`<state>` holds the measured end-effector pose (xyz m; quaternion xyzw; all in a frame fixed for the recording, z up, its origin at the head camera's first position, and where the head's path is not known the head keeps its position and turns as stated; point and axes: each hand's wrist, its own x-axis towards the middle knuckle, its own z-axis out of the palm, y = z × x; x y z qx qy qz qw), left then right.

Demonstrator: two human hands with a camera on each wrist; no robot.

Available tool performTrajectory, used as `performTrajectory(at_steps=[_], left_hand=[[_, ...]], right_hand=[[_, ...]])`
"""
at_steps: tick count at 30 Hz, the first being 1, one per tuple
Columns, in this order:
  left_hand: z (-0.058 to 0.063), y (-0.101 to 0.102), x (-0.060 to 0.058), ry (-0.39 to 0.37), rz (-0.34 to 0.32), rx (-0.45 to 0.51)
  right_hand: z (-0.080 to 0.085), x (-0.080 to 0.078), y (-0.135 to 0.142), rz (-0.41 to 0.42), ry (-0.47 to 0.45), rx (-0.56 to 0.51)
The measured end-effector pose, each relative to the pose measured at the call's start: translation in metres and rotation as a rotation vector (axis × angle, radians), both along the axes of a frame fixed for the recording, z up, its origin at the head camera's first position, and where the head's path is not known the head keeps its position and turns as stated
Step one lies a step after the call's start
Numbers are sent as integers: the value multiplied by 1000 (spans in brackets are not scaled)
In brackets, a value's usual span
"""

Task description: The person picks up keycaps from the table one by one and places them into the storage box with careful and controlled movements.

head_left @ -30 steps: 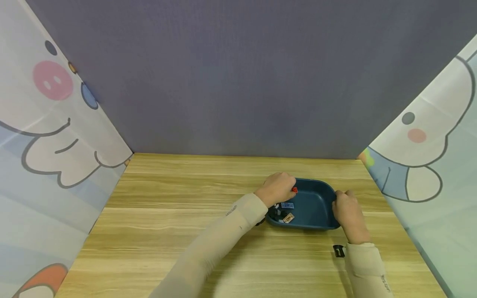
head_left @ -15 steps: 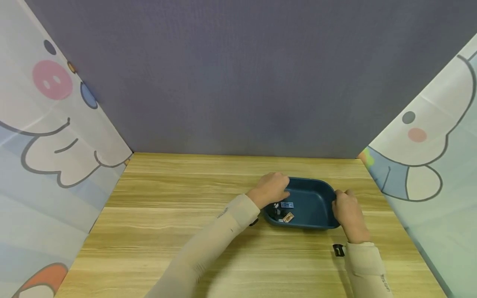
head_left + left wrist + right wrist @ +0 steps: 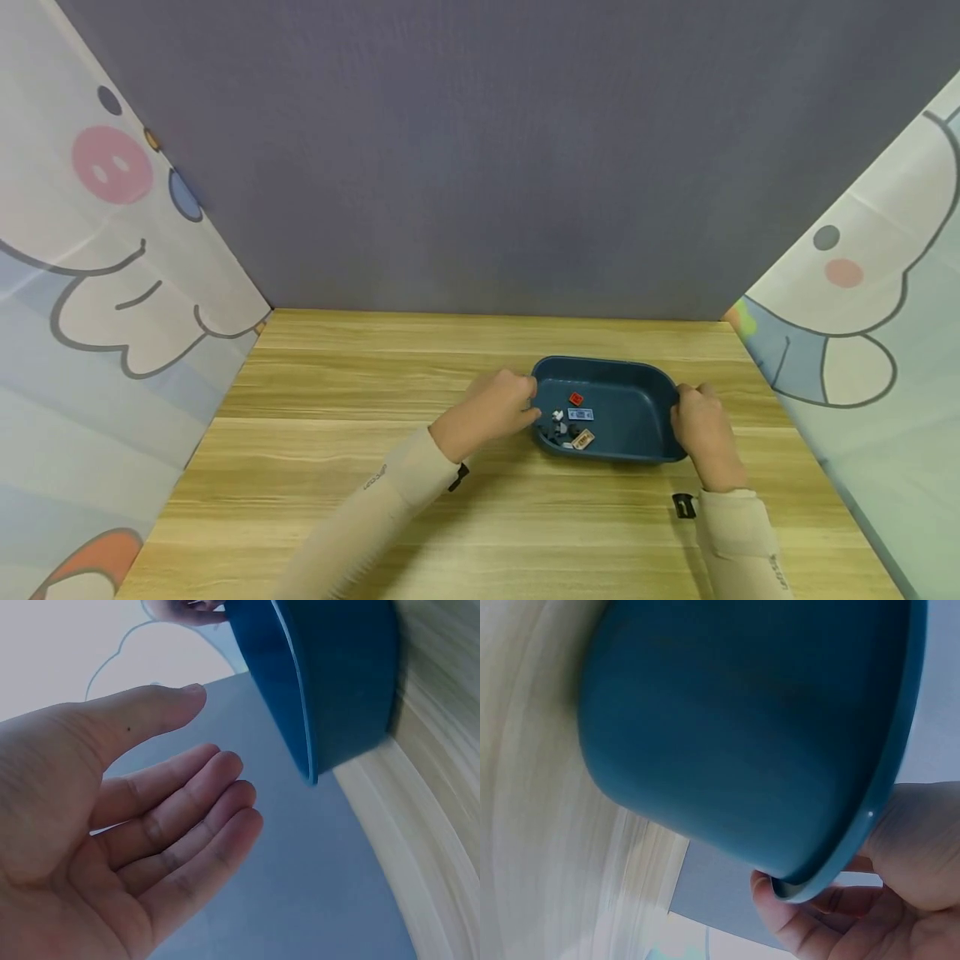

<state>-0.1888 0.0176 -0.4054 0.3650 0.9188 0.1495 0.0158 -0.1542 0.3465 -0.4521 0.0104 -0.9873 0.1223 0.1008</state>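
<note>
A dark blue oval plastic tub [image 3: 630, 421] stands on the wooden table. In its left part lie a small red block [image 3: 576, 399], a light blue printed tile [image 3: 581, 414], a tan printed tile [image 3: 582, 440] and a few little dark and white pieces [image 3: 555, 432]. My left hand [image 3: 495, 408] hovers just left of the tub. The left wrist view shows that hand [image 3: 157, 825] apart from the rim, fingers loosely bent, thumb spread, palm bare. At the tub's right end my right hand [image 3: 705, 433] grips the rim, its fingers [image 3: 780, 907] hooked round the edge in the right wrist view.
The wood-grain table [image 3: 360, 392] reaches back to a grey panel [image 3: 480, 167]. Cartoon-printed sheets [image 3: 97, 250] hang along both sides. Black wrist straps [image 3: 684, 505] show by the sleeves.
My left hand has drawn back out of the tub, leftward and toward me. The red block, hidden half a second ago, lies in view in the tub. My right hand keeps its hold.
</note>
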Motion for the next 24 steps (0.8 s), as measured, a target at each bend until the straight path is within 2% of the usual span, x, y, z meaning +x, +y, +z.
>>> performTrajectory(at_steps=[5,13,24], left_hand=[[-2,-27,15,60,28,22],[-9,-66,39,29,116,31],[-23,-102,55,26,193,72]], right_hand=[[1,0,0,-4,-27,1],[2,1,-1,1,-34,0],[4,1,-1,10,-26,2]])
